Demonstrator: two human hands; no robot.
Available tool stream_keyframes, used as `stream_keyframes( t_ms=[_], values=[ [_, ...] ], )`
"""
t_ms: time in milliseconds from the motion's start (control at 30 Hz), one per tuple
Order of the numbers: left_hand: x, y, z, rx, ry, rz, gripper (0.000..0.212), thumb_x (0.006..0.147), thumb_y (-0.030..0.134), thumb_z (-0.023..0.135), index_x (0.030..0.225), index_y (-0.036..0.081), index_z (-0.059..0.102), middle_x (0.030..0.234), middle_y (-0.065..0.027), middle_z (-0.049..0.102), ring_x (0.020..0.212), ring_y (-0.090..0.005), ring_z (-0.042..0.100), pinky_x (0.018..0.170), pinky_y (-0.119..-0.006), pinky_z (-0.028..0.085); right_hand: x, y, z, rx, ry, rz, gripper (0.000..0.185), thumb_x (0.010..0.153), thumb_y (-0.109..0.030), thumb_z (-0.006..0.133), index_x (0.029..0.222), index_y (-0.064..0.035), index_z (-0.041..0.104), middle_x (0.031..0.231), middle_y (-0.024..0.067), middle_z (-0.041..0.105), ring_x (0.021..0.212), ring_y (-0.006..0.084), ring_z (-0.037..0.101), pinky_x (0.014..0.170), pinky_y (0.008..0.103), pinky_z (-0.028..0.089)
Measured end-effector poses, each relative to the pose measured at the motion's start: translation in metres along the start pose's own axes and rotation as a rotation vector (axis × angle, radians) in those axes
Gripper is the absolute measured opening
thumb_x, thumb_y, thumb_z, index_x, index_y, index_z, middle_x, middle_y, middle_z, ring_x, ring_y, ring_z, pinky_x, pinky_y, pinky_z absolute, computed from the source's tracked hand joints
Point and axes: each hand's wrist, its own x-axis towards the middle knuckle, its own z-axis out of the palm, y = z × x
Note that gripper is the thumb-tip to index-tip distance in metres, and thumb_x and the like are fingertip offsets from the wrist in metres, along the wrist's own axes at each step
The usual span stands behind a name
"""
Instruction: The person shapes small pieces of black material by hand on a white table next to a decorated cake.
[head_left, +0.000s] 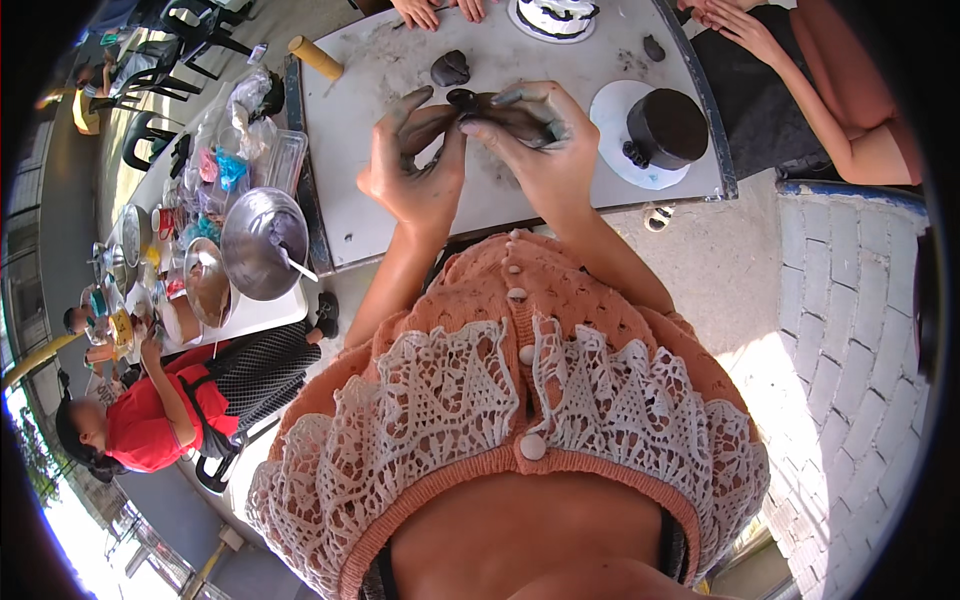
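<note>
Between the fingertips of both hands is a small piece of black fondant or similar dough (463, 100), held above a white table. My left hand (420, 154) pinches it from the left, and my right hand (536, 131) from the right; dark stains mark the fingers of both. Just beyond the hands a larger black lump (451, 69) lies on the tabletop (352, 157). To the right, a black-covered round cake (667, 129) sits on a round white board (616, 135), with small black decorations (637, 154) at its lower left side.
A yellow cylinder (316, 58) lies at the table's far left. Near the far edge are a white cake with black trim (556, 16), a small dark lump (654, 49) and another person's hands (439, 10). A side table at left holds a steel bowl (264, 244). People are left and right.
</note>
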Motion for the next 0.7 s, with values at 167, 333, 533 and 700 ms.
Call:
stream_keyframes(
  t_ms=[167, 333, 533, 700],
  values=[
    [-0.004, 0.000, -0.004, 0.039, -0.071, 0.030, 0.040, 0.070, -0.008, 0.069, 0.107, -0.005, 0.053, 0.082, -0.0148, 0.067, 0.073, -0.0142, 0.065, 0.065, -0.023, 0.054, 0.001, -0.003, -0.002, 0.010, -0.012, 0.006, 0.029, 0.069, 0.000, 0.075, 0.089, 0.0038, 0.054, 0.079, 0.0118, 0.067, 0.076, 0.0121, 0.065, 0.065, 0.0220, 0.053],
    [-0.008, 0.001, -0.008, 0.034, -0.114, 0.001, 0.040, 0.072, -0.007, 0.069, 0.108, -0.005, 0.053, 0.082, -0.0144, 0.066, 0.073, -0.0149, 0.065, 0.064, -0.022, 0.054, 0.003, 0.001, -0.007, 0.003, -0.031, -0.034, 0.031, 0.069, 0.000, 0.074, 0.091, 0.0046, 0.053, 0.081, 0.0136, 0.067, 0.077, 0.0157, 0.066, 0.067, 0.0239, 0.054],
    [-0.002, -0.004, -0.009, -0.357, -0.124, -0.281, 0.040, 0.074, -0.008, 0.066, 0.110, -0.004, 0.049, 0.086, -0.0113, 0.064, 0.078, -0.0128, 0.062, 0.065, -0.023, 0.053, 0.007, 0.001, -0.009, 0.083, -0.108, -0.023, 0.031, 0.070, 0.001, 0.073, 0.093, 0.0054, 0.053, 0.084, 0.0151, 0.066, 0.078, 0.0189, 0.067, 0.068, 0.0253, 0.055],
    [0.000, -0.012, -0.012, -0.454, -0.187, -0.397, 0.041, 0.073, -0.011, 0.064, 0.110, -0.006, 0.049, 0.088, -0.0138, 0.064, 0.079, -0.0140, 0.062, 0.067, -0.024, 0.053, 0.010, -0.002, -0.013, 0.126, -0.177, 0.016, 0.030, 0.071, 0.001, 0.072, 0.094, 0.0051, 0.053, 0.085, 0.0148, 0.066, 0.079, 0.0189, 0.067, 0.068, 0.0255, 0.056]
  ],
)
